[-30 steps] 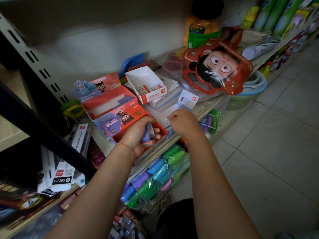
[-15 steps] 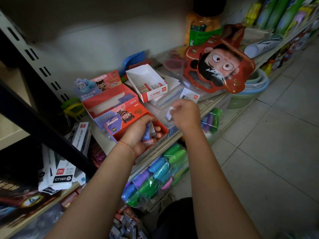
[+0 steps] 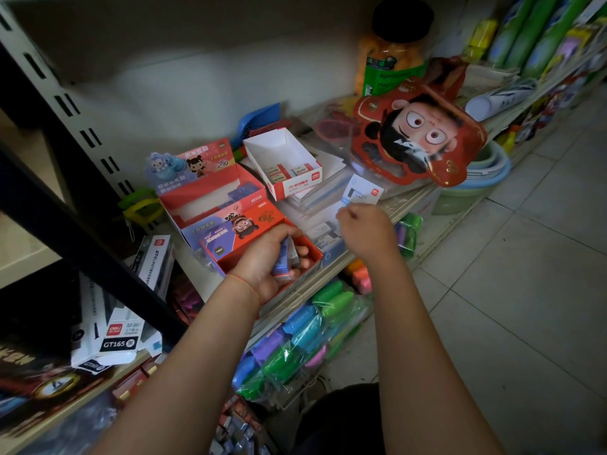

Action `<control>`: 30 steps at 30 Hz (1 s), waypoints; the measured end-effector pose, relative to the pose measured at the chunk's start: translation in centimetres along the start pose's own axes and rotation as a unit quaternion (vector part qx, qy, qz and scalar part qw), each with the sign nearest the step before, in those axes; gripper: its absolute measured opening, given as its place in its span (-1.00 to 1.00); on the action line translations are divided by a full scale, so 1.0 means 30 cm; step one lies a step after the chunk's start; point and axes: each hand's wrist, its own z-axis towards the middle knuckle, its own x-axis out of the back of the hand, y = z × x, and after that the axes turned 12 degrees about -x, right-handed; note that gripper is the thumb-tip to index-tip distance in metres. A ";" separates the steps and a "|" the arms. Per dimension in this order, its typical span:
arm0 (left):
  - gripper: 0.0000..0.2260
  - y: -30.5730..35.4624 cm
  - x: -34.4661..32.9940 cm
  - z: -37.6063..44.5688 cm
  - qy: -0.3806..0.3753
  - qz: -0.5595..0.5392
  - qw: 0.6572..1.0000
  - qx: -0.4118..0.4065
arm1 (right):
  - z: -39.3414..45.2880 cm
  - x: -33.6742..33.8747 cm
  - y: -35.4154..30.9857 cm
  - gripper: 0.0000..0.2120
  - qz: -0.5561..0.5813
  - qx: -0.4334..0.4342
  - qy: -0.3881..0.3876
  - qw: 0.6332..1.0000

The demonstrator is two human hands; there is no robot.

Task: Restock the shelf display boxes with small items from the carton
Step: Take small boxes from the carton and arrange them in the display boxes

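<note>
1. My left hand (image 3: 267, 264) sits over the orange display box (image 3: 262, 238) at the shelf's front edge, fingers curled round a small stack of packets (image 3: 287, 259), blue and white by their look. I treat this hand as the feeder and hold it low in the box so nothing can fall far.
2. My right hand (image 3: 364, 231) hovers just right of that box, above the flat stationery packs (image 3: 323, 198), fingers curled in. It may be pinching one small piece at the fingertips, but I cannot tell; the knuckles hide it.
3. The white display box (image 3: 282, 165) stands further back with only a few small items along its front wall, so I judge it the likelier target for the next piece. I would carry the right hand up and left over its open top, clear of the small white card box (image 3: 363, 192) standing beside my knuckles.
4. I would set each piece flat against those already there, label facing the front, rather than drop it.
5. The red display box (image 3: 210, 192) with the cartoon header stands behind the orange one; I avoid nudging it with my left wrist.
6. The carton itself does not show here, so I work from the stack in hand.
</note>
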 end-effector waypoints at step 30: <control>-0.88 -0.005 0.000 0.009 0.004 0.006 1.000 0.003 | -0.052 -0.028 -0.083 -0.71 -0.145 -0.047 -0.041 0.987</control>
